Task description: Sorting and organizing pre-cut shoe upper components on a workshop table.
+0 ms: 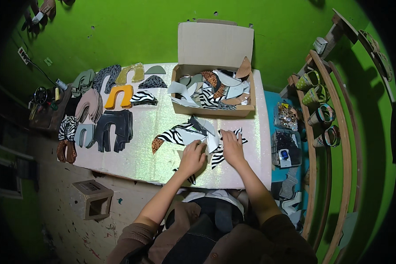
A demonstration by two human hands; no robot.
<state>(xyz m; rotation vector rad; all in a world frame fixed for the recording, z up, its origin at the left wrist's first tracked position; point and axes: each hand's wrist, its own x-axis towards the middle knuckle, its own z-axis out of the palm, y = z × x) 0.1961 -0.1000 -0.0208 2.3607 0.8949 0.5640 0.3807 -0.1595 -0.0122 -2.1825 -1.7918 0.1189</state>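
Both my hands work over a loose pile of cut pieces near the front of the table (163,166). My left hand (193,158) has its fingers curled together at the pile's near side; what they pinch, if anything, is hidden. Fingers stretched and apart, my right hand (231,148) lies over a zebra-print piece (217,159). Between the hands is a pale, pointed piece (213,141). Left of them a long zebra-print piece (173,133) overlaps others, with a leopard-print piece (157,144) at its end. Another zebra-print scrap (192,179) lies below my left wrist.
Behind the pile stands an open cardboard box (213,111) full of mixed cut pieces. Stacks of U-shaped pieces, including orange (119,96) and dark grey (114,130), fill the table's left. A wooden rack (310,145) with sandals (319,115) stands to the right.
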